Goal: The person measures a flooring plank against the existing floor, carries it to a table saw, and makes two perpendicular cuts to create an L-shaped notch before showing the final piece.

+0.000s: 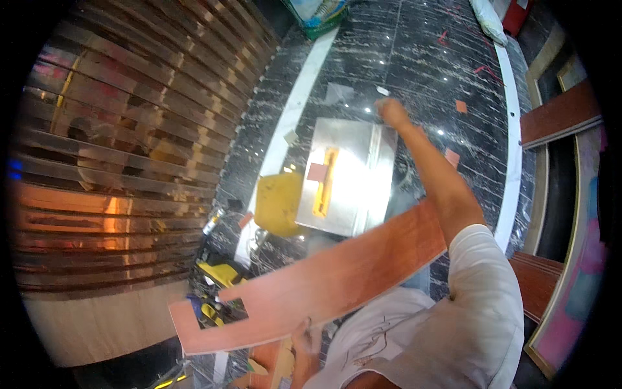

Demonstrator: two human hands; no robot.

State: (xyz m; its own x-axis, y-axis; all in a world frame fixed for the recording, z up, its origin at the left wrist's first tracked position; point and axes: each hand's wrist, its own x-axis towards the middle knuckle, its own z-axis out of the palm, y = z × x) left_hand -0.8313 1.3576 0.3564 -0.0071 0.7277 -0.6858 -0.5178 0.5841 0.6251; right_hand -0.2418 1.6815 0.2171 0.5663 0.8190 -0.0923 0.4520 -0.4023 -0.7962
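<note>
A long reddish-brown board [337,272] with a rectangular cutout near its left end lies slantwise across my front. My left hand [303,336] grips its near edge, fingertips over the top face. My right arm reaches across the board's right end. Far ahead, past a silver metal-topped surface [369,194], my right hand [391,111] is closed, its fingers blurred. Just beyond those fingers shows a small white piece [382,91]; whether I hold it is unclear. A yellow bar-shaped tool [323,201] rests on the metal top, with a small reddish square [317,172] over it.
Beside the metal top stands a yellow plastic object [277,204]. Yellow-and-black tools [220,272] lie beyond the board's left end. A slatted brown wall [129,149] rises on the left. Offcuts [460,106] dot the dark marbled floor [414,58]. Framed panels [557,123] stand at right.
</note>
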